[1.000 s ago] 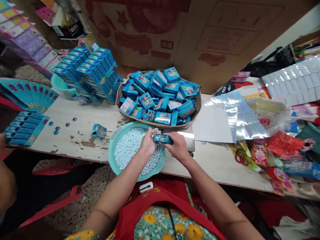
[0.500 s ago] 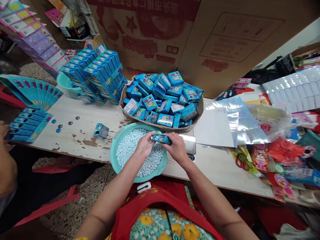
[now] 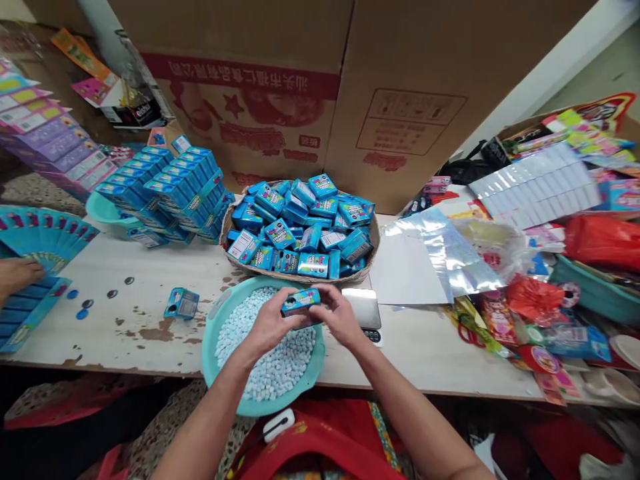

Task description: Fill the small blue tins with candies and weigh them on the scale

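A small blue box (image 3: 301,299) is held between both hands above a turquoise basin (image 3: 214,320) of pale candies (image 3: 280,367). My left hand (image 3: 274,323) grips its left end, where a dark round hole shows on top. The fingers of my right hand (image 3: 336,312) close on its right end. Just behind the basin, a basket (image 3: 300,277) is heaped with similar blue boxes (image 3: 280,233). Another blue box (image 3: 181,303) with a round hole lies on the table left of the basin.
Stacked blue boxes (image 3: 183,183) and blue caps (image 3: 83,313) lie left, near another person's hand (image 3: 20,275). A scale (image 3: 363,310), white sheet (image 3: 410,270) and mixed packets (image 3: 533,300) are right. A large carton (image 3: 400,80) stands behind.
The view has shifted, so the table sits lower and further left. The held box now lies further toward my left palm. The other person's hand has come in over the left boxes.
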`<state>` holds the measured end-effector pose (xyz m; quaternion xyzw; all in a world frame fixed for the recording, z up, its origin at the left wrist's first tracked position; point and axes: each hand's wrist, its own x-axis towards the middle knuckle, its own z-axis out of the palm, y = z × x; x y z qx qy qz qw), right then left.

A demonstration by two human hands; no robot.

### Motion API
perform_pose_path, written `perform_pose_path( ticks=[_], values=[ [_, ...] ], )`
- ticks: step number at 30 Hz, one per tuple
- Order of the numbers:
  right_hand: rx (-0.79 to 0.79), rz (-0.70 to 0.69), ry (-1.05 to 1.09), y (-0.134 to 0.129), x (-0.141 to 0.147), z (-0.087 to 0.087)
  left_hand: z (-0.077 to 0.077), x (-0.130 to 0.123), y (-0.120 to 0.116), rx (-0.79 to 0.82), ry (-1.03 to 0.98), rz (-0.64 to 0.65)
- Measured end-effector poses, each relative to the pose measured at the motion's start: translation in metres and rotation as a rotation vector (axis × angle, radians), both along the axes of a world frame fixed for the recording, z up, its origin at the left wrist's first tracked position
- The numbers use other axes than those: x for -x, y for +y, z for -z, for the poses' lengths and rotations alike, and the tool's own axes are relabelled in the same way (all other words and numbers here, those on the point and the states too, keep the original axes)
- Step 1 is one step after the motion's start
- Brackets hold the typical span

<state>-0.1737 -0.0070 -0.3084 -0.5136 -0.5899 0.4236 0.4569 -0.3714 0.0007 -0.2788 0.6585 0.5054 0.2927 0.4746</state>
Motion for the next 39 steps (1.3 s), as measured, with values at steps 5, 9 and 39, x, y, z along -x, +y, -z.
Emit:
perform_pose_path(
  ticks=[5,9,39],
  values=[
    [-0.255,0.398,-0.541,0.078,-0.073,0.007,-0.008,0.064,0.021,-0.219,0.427,-0.591],
    [-0.109,0.283,-1.040,0.131,-0.119,0.018,0.024,0.134,0.054,-0.188,0.747,-0.930],
    [0.644,0.398,0.849,-0.066,-0.078,0.029,0.133,0.054,-0.035,-0.109,0.999,-0.396]
  ],
)
